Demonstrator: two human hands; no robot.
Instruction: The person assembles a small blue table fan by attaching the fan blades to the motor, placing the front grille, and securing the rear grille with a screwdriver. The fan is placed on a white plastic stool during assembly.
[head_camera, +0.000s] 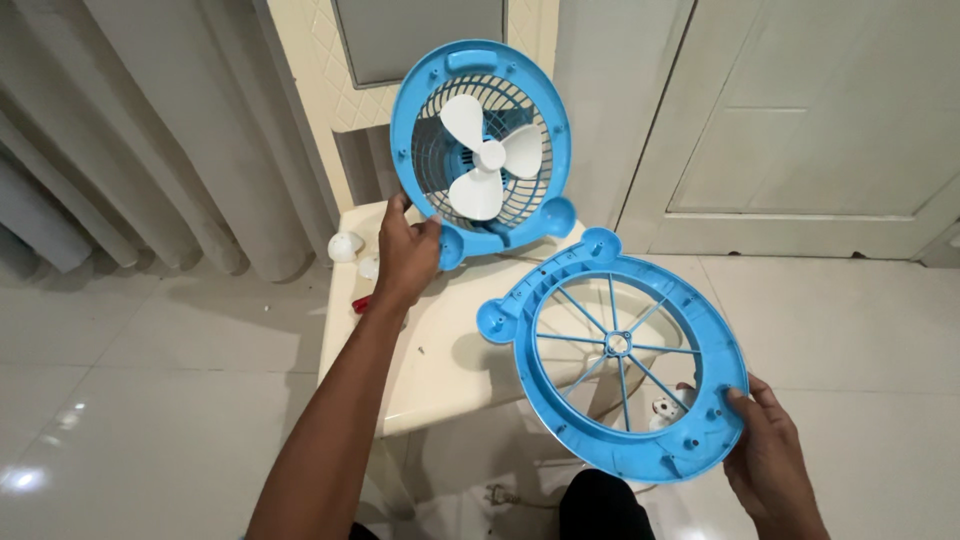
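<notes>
A blue fan body with white three-bladed propeller and a wire rear grille is held upright at the far edge of a cream plastic table. It is gripped at its lower left rim by the left hand, whose fingers are closed around the rim, the thumb lying on the front face. One of the fan body's rounded feet is seen just above the table's far edge, to the right of that hand.

A detached blue front grille ring, with thin spokes meeting at a small hub, is held over the table's near right corner, tilted with its inner side facing up. It is clamped at its lower right rim by the right hand; the thumb is pressed on the upper face and the other fingers are curled beneath the edge. The ring and the fan body are kept apart, the ring lying nearer than the fan body and to its right.

On the table's left edge, just beyond the left wrist, a small red item is partly hidden; what it is cannot be told. On the tiled floor left of the table a white rounded part is seen. Behind the table a pale curtain hangs at the left, and a white panelled door stands at the right. Below the table's near edge an electric plug lies on the floor.
</notes>
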